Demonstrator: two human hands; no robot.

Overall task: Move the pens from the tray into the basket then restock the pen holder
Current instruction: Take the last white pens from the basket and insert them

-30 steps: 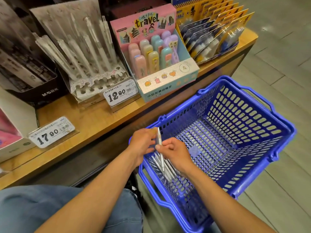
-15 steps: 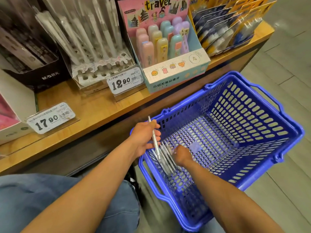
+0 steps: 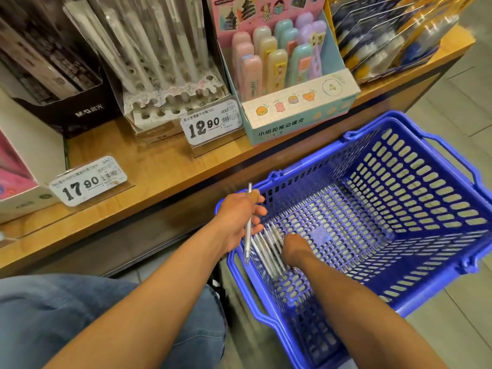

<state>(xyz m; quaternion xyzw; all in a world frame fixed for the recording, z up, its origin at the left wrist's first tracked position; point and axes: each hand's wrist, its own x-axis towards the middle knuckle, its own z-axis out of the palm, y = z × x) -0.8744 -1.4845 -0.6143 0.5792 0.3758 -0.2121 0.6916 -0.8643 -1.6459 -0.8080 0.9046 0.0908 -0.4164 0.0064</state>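
Note:
A blue plastic basket (image 3: 439, 145) stands on the floor beside the wooden shelf. Several white pens (image 3: 266, 251) lie in a pile in its near left corner. My left hand (image 3: 237, 217) is over the basket's left rim and grips one white pen (image 3: 248, 225) almost upright, tip down. My right hand (image 3: 294, 247) reaches down into the pile, its fingers curled onto a pen there and mostly hidden from view. The white pen holder (image 3: 170, 107), with rows of round holes, sits on the shelf, and several pens stand in its back rows.
Price tags 12.90 (image 3: 210, 123) and 17.90 (image 3: 87, 181) sit at the shelf front. A black M&G pen box (image 3: 66, 102) stands left of the holder, a pastel eraser display (image 3: 295, 110) to its right, and carded packs (image 3: 386, 43) beyond. My jeans-clad knee (image 3: 80, 320) is at bottom left.
My right hand let go of the pen it passed to my left hand and dropped into the pile in the basket. The left hand keeps the pen upright. The view moved closer to the shelf.

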